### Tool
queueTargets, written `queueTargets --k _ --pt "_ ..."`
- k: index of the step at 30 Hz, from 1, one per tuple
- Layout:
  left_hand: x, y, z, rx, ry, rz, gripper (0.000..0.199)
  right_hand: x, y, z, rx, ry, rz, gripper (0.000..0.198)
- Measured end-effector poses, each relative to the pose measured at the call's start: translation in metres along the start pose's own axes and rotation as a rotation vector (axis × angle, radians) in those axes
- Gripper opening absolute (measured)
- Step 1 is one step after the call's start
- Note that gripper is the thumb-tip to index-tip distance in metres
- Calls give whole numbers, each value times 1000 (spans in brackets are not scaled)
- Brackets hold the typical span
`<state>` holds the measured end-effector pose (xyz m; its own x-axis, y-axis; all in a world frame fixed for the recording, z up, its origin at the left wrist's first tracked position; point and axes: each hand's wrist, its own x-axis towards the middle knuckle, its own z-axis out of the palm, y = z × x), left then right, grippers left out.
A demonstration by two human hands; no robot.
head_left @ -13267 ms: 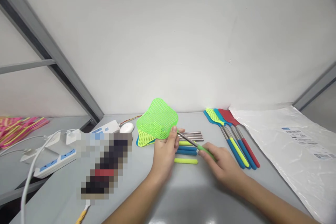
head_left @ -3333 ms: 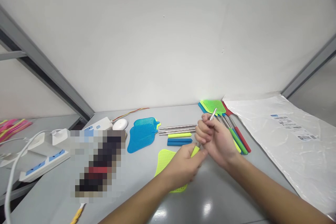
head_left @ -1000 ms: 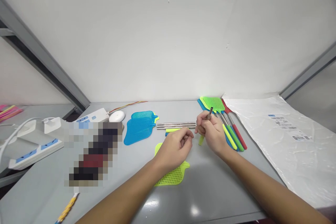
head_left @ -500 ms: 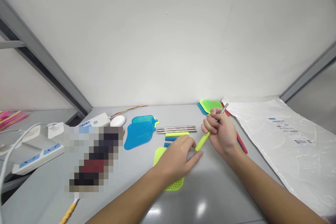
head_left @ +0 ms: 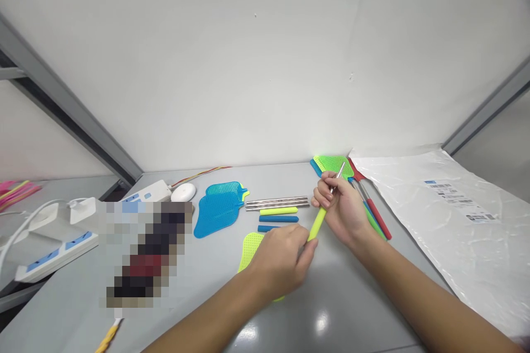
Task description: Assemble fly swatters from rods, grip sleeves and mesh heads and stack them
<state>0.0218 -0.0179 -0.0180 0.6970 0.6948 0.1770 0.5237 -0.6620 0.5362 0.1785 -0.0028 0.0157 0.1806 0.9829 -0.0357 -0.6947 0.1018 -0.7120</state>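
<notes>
My left hand (head_left: pixel 284 259) is closed round the lower end of a yellow-green fly swatter handle (head_left: pixel 318 223). The fingers of my right hand (head_left: pixel 343 209) curl round the upper part, where a metal rod (head_left: pixel 340 170) sticks up past them; the joint is hidden. Partly beneath my left hand lies a yellow perforated swatter head (head_left: pixel 250 248). Beyond it are loose handles, one yellow (head_left: pixel 278 211) and two blue (head_left: pixel 279 219), with several metal rods (head_left: pixel 277 203) behind them. To their left, blue swatter heads (head_left: pixel 217 215) overlap a yellow one.
Behind my right hand lie swatters with handles attached, among them a green head (head_left: pixel 335 165) and a red handle (head_left: pixel 380 220). A white plastic mailer bag (head_left: pixel 439 204) covers the right side. Power strips (head_left: pixel 58 253), a white disc (head_left: pixel 183 192) and a blurred object (head_left: pixel 149 259) occupy the left.
My left fingers have closed more on the handle's lower end. The rod and handle have swung more upright, the rod tip moving left, and my right fingers have loosened a little.
</notes>
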Motion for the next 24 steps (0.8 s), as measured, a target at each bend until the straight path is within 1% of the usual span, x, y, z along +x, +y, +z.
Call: queueTargets --k 4,10,15,19,24 --pt "0 1 2 -28 3 -32 29 -2 4 1 -36 -19 20 7" --pt "0 3 3 -93 46 -54 26 -6 7 2 -87 -20 19 4" --pt "-2 7 -3 -147 53 -76 28 -8 8 2 -176 -31 -6 22" --pt "-3 12 -2 -244 46 -163 34 -11 12 2 -236 -37 -69 32" --pt "-3 15 2 -435 46 -299 37 -13 10 5 -287 -46 -97 34"
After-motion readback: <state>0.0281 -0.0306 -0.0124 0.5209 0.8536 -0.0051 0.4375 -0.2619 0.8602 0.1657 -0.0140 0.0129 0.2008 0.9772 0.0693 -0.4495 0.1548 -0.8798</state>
